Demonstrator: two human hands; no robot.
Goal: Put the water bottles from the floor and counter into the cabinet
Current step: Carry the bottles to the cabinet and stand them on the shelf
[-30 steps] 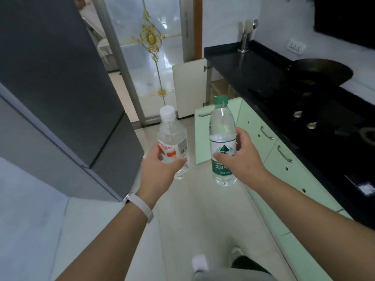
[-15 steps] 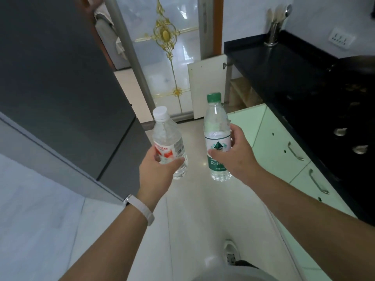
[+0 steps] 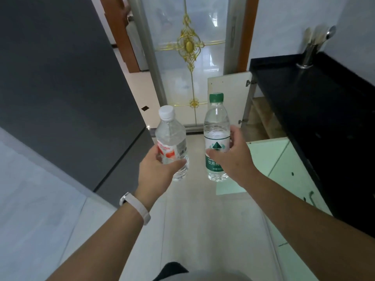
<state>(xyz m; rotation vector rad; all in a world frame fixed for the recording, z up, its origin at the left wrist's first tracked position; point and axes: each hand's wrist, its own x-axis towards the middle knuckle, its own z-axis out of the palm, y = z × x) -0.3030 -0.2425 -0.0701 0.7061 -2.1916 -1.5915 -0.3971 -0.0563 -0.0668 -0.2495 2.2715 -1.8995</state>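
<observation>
Both hands are raised in the middle of the frame, each holding one water bottle upright above the pale floor (image 3: 203,224). The left hand (image 3: 160,169) grips the white-capped bottle (image 3: 171,136) (red and white label) round its lower half, with the fingers curled behind it and the thumb across the front. The right hand (image 3: 231,159) grips the green-capped bottle (image 3: 216,122) at its label, fingers wrapped round. The two bottles are near each other but apart. A pale wristband (image 3: 136,207) sits on the left wrist.

At right centre, beyond the bottles, a cream cabinet door (image 3: 229,94) stands open under the end of the black desk (image 3: 314,102), showing a wooden cabinet shelf (image 3: 261,120). Lower in the frame, a light green door (image 3: 261,157) is swung outward. A metal utensil holder (image 3: 310,51) stands on the desk at upper right. A dark refrigerator (image 3: 60,78) fills the upper left.
</observation>
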